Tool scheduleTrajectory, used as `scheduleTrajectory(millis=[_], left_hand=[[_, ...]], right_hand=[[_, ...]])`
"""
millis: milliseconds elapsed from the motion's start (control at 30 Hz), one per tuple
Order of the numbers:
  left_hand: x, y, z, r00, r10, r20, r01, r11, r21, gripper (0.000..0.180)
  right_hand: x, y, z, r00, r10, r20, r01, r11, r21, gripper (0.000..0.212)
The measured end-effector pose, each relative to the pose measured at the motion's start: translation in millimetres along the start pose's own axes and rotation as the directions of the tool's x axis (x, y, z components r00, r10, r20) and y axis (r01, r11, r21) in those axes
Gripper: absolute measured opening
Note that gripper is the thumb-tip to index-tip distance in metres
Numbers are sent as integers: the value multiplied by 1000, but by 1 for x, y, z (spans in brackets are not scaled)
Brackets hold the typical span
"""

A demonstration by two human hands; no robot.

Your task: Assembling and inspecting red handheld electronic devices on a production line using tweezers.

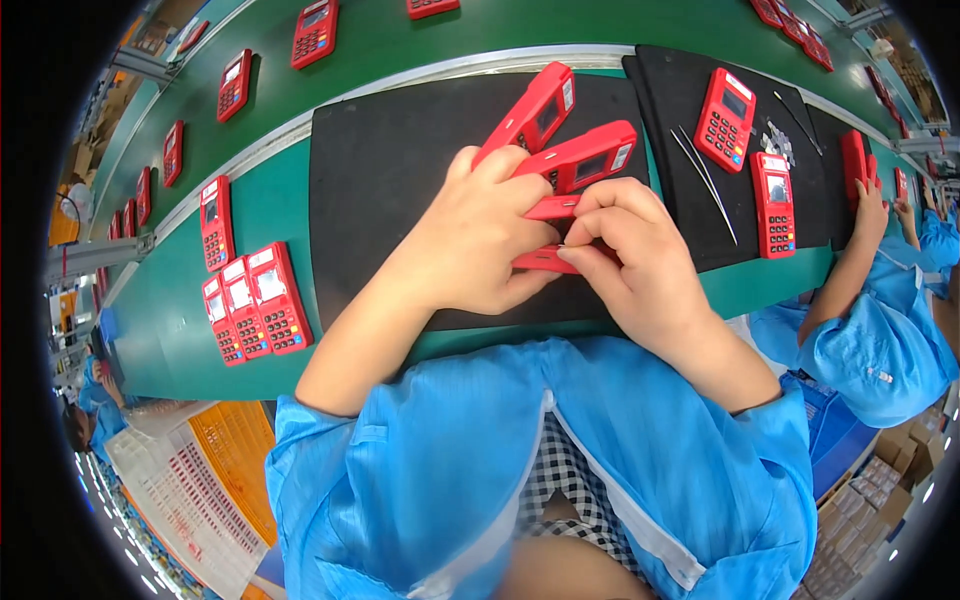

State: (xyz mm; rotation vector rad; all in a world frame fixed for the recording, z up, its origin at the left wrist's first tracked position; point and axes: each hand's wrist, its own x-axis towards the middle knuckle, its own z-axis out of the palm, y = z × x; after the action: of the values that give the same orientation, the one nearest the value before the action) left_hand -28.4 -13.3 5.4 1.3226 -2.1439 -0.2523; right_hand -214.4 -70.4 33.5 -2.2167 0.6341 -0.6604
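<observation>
- A loose, shiny blue smock [420, 460] with a white-edged front is nearest, open over a black-and-white checked garment [553, 460].
- Above it, the left hand [485, 235] grasps four fanned-out red plastic handheld keypad terminals [590, 160] over a matte black rectangular mat [385, 180].
- The upper two terminals show their screens tilted up; the lower two appear edge-on.
- The right hand [630, 245] has its fingers bent, thumb and forefinger nearly together at the right ends of the lower two; I cannot tell whether they pinch a small part.
- Left of the mat, four red screen-up terminals [269, 287] lie on a green tabletop [160, 335], three of them side by side.
- Right, on a dark folded cloth [690, 230], are slim silver tweezers [712, 190], two upright-facing red terminals [775, 207] and a heap of small greyish pieces [777, 145].
- At far right, a co-worker's hand [870, 212] touches another red terminal [854, 165].
</observation>
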Motion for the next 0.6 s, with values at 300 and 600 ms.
scheduleTrajectory(millis=[300,600], left_hand=[[-6,1,5,999,0,-37,-1,999,-50,15],[-5,0,3,999,22,-37,-23,1000,-21,15]], right_hand=[[3,-16,13,996,-54,67,67,976,-208,10],[-13,-10,16,942,-330,68,328,851,-411,17]])
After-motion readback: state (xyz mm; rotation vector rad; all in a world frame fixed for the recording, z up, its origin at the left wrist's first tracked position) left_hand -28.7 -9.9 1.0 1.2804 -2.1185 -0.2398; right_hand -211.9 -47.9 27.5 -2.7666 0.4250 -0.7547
